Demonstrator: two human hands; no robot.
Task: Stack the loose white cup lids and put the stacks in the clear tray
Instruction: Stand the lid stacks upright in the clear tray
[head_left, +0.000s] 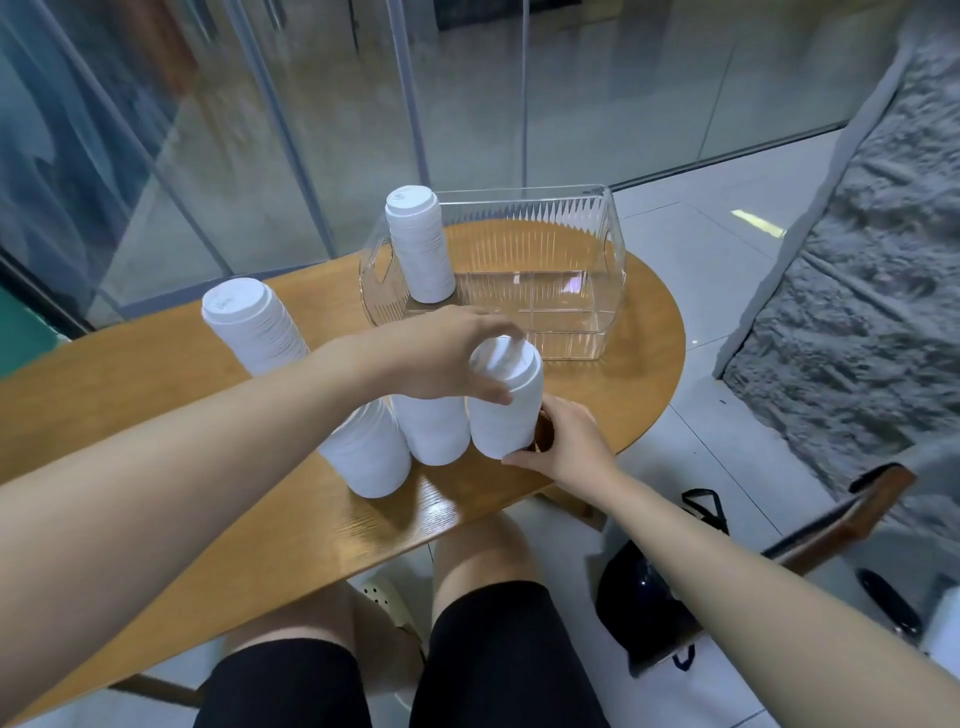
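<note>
Head view: a short lid stack gripped for the move to the clear tray.

Both hands held the short stack of white lids (506, 400): the left hand (441, 358) curled over its top, the right hand (563, 447) pinching its base, on the tabletop (156, 395) just in front of the clear tray (519, 275). One lid stack (421, 244) already stood in the tray's left end. The tall stack (306, 384) and middle stack (434, 431), left of the held one, waited. The next move likely called for an upright lift over the tray's near wall.

Left grip (441, 358) and right grip (563, 441), both curled.
</note>
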